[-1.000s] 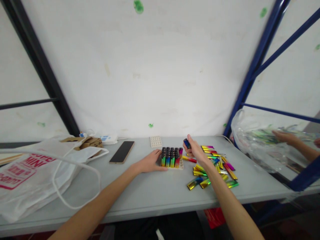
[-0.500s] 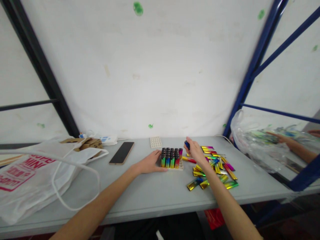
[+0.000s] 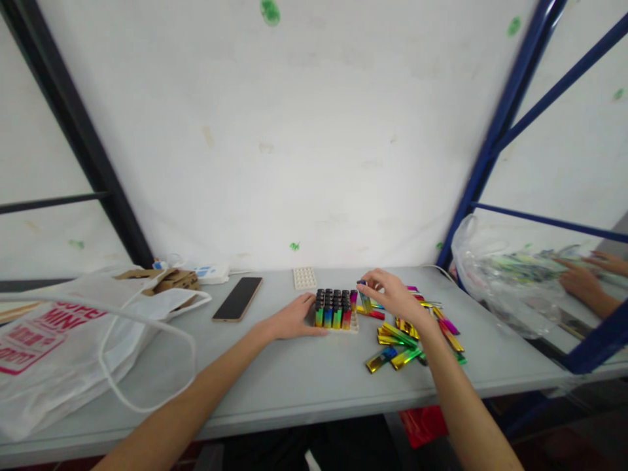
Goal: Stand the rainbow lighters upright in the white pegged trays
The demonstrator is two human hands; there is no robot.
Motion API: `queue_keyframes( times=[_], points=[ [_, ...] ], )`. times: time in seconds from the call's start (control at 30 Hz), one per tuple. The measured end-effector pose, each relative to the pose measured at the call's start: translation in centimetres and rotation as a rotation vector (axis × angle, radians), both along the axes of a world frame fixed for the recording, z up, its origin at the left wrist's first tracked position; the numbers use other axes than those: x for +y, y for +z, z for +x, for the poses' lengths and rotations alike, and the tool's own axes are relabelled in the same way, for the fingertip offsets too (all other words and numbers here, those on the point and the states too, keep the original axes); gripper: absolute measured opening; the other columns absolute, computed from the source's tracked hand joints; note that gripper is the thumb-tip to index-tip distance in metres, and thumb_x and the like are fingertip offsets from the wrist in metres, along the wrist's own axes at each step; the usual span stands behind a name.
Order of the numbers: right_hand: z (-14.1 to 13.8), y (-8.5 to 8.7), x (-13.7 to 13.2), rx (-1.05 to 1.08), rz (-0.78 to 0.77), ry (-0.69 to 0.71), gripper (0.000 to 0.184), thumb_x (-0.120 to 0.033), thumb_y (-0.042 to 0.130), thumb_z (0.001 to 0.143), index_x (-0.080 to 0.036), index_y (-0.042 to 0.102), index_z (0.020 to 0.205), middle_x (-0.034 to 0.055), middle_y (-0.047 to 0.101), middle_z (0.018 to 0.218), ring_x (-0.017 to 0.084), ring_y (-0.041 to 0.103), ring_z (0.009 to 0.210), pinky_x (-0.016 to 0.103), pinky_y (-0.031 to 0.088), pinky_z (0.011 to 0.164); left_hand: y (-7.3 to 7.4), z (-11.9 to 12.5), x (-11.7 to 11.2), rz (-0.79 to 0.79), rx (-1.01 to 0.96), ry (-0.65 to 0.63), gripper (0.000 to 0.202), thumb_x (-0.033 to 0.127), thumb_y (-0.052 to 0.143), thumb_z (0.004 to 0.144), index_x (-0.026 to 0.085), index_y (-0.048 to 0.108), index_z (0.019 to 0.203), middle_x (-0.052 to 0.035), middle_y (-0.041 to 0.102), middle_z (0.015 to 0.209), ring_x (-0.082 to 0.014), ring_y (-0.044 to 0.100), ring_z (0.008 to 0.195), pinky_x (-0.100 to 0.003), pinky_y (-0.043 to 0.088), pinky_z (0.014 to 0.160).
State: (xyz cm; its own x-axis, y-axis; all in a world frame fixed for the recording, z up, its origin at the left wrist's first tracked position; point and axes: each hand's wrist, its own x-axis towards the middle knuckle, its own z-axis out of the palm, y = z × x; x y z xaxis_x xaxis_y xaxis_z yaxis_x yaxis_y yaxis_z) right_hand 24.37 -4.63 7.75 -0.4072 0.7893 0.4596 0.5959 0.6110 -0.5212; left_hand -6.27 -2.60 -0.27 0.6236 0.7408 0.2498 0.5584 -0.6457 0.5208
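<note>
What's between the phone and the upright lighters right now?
In the head view, the left hand lies between the phone and the upright lighters, at their left side. A small white tray sits farther back.

- cupping the left end of a white tray [image 3: 354,326] of upright lighters [image 3: 333,317] with the left hand [image 3: 293,316]
- pinching a shiny lighter [image 3: 366,303] in the right hand [image 3: 390,294], just right of the upright ones
- showing loose metallic lighters [image 3: 407,357] at the right and a phone [image 3: 238,299] farther left, on the gray surface [image 3: 294,386]
</note>
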Motion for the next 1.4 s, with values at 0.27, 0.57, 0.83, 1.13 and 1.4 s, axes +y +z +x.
queue_keyframes(
  times=[0.27,0.57,0.83,1.13,1.4],
  points=[
    [-0.1,-0.9,0.4,-0.189,-0.195,0.086,0.020,-0.036,0.063,0.097,-0.018,0.071,0.102,0.0050,0.075,0.079,0.020,0.067,0.070,0.028,0.048,0.065,-0.1,-0.1,0.0,0.015,0.006,-0.007,0.080,0.061,0.085,0.077,0.021,0.057,0.140,-0.0143,0.059,0.140,-0.0377,0.056,0.130,-0.052,0.044,0.116],
    [-0.1,-1.5,1.2,-0.179,-0.136,0.032,0.022,-0.038,0.065,0.095,-0.018,0.075,0.098,0.0069,0.077,0.083,0.019,0.067,0.071,0.028,0.047,0.067,-0.2,-0.1,0.1,0.019,-0.009,-0.010,0.084,0.064,0.084,0.076,0.020,0.056,0.142,-0.0146,0.060,0.139,-0.0375,0.056,0.128,-0.053,0.043,0.115],
    [-0.4,-2.0,1.2,-0.128,-0.227,0.089,0.026,-0.042,0.065,0.094,-0.018,0.075,0.089,0.0044,0.076,0.075,0.018,0.064,0.065,0.026,0.045,0.060,0.1,-0.1,-0.2,0.007,-0.003,0.003,0.082,0.061,0.085,0.077,0.022,0.055,0.143,-0.0140,0.058,0.142,-0.0381,0.055,0.130,-0.053,0.044,0.115],
    [0.9,-3.6,2.6,-0.319,-0.290,-0.128,0.024,-0.043,0.078,0.082,-0.020,0.076,0.079,0.0051,0.072,0.067,0.020,0.063,0.060,0.029,0.044,0.059,0.1,-0.1,-0.2,-0.003,0.011,-0.005,0.083,0.061,0.084,0.078,0.021,0.054,0.145,-0.0146,0.057,0.143,-0.0372,0.054,0.133,-0.052,0.042,0.118],
    [3.5,-5.3,3.8,-0.341,-0.303,-0.008,0.011,-0.025,0.080,0.075,-0.019,0.076,0.084,0.0065,0.077,0.089,0.024,0.070,0.085,0.033,0.052,0.079,0.1,-0.1,0.0,0.001,0.026,0.003,0.088,0.062,0.084,0.078,0.018,0.051,0.147,-0.0162,0.057,0.143,-0.0382,0.053,0.135,-0.053,0.038,0.121]
  ],
)
